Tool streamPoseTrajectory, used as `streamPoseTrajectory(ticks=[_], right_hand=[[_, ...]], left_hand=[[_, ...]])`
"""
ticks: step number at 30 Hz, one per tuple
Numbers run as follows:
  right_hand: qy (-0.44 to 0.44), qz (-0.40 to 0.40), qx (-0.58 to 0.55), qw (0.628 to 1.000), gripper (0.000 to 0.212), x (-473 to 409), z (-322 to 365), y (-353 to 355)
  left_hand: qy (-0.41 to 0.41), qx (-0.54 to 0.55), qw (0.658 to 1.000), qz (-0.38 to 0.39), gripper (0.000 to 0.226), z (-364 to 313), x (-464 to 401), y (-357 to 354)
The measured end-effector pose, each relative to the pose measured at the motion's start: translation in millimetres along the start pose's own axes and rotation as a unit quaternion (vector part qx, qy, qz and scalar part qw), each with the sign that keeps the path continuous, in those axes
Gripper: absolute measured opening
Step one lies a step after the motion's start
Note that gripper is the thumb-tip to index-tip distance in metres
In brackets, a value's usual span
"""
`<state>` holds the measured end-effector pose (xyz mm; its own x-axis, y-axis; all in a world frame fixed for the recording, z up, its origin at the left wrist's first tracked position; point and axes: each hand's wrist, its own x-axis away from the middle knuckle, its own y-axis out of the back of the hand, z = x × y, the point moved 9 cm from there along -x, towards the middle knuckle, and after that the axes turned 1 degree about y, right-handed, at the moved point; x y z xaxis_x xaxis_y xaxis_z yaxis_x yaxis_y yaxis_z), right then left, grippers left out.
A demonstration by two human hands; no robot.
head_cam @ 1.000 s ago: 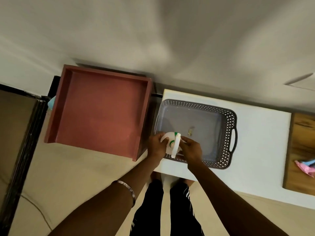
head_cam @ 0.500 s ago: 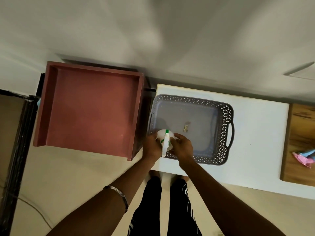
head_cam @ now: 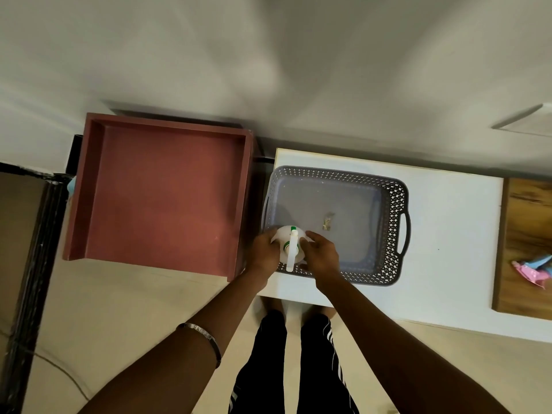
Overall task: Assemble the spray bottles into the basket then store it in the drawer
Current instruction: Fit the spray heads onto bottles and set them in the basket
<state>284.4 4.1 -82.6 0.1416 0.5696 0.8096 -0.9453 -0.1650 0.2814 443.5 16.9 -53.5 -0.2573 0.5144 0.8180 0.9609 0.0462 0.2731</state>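
Note:
A white spray bottle [head_cam: 287,240] with a white and green trigger head stands upright in the near left corner of the grey perforated basket [head_cam: 391,222]. My left hand [head_cam: 264,252] grips its left side and my right hand [head_cam: 321,255] grips its right side. The basket sits on a white table [head_cam: 448,234]. Left of the table, the reddish-brown drawer [head_cam: 161,192] is pulled out and holds nothing that I can see.
A small scrap [head_cam: 327,223] lies on the basket floor. A pink and blue spray head [head_cam: 533,268] lies on a wooden surface [head_cam: 525,210] at the far right. A dark cabinet edge [head_cam: 30,264] runs down the left. My legs stand below the table.
My hands tilted the bottle upright and settled it slightly lower into the basket's near left corner. The view shifted a little.

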Motion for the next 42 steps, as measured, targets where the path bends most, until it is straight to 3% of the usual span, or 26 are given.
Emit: streamPoseTrajectory(ticks=[6, 20, 27, 42], right_hand=[[0.039, -0.015, 0.028, 0.999, 0.045, 17.5, 25.9, 18.8], [0.117, -0.054, 0.017, 0.992, 0.052, 87.9, 77.8, 145.7], [0.118, -0.083, -0.031, 0.989, 0.056, 110.4, 51.5, 261.0], [0.087, -0.203, -0.033, 0.975, 0.044, 107.0, -59.7, 514.4]], left_hand=[[-0.02, 0.042, 0.999, -0.007, 0.023, -27.5, 12.5, 23.7], [-0.185, 0.017, 0.983, 0.0, 0.046, -167.9, 89.1, 4.9], [-0.228, -0.026, 0.973, 0.022, 0.045, -203.6, 134.1, -91.9], [-0.193, -0.047, 0.963, 0.181, 0.044, -214.1, 183.6, -387.8]])
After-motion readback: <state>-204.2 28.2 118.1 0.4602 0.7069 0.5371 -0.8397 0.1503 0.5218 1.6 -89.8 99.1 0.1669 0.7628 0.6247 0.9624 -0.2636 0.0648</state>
